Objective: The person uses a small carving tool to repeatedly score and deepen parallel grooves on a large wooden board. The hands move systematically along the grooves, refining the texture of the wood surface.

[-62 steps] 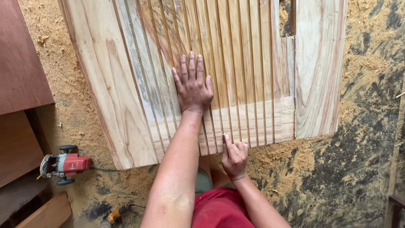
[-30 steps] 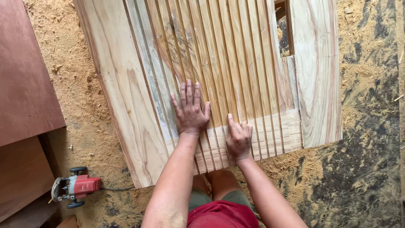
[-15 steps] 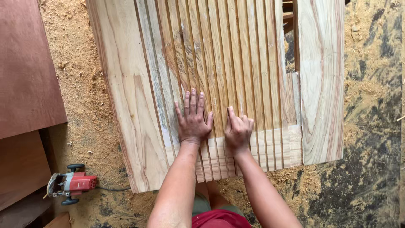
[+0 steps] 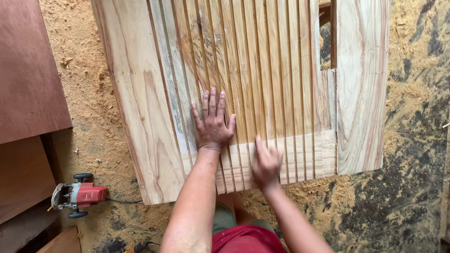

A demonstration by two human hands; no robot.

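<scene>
My left hand [image 4: 212, 122] flat on the slatted wood panel [image 4: 262, 70], fingers spread — holding nothing, my right hand [image 4: 266, 164] open beside it — blurred, shifted lower than before.

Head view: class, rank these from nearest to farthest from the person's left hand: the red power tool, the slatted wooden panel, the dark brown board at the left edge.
1. Slatted wooden panel: directly under the left hand, which lies flat on it.
2. Red power tool: on the sawdust floor, lower left.
3. Dark brown board: far left edge, upper part.
</scene>
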